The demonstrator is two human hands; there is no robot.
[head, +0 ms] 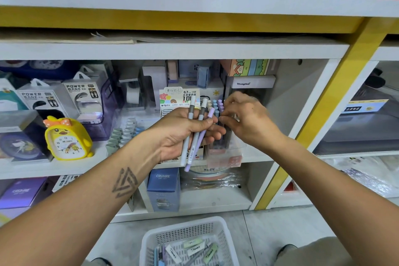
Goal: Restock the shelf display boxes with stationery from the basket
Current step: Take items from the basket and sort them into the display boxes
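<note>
My left hand (185,129) grips three pastel pens (192,149), grey, pale blue and lilac, held upright in front of the middle shelf. My right hand (246,119) reaches beside it, its fingertips pinching a dark pen among the pens standing in a clear display box (224,153) on the shelf. Pastel pen caps (216,103) poke up from that box just behind my left fingers. Below on the floor sits the white plastic basket (151,242), holding several erasers and pens (194,248).
A yellow duck alarm clock (67,138) and power bank boxes (82,97) stand on the shelf to the left. A blue CRUHRE box (163,188) sits on the lower shelf. A yellow upright post (319,119) bounds the bay on the right.
</note>
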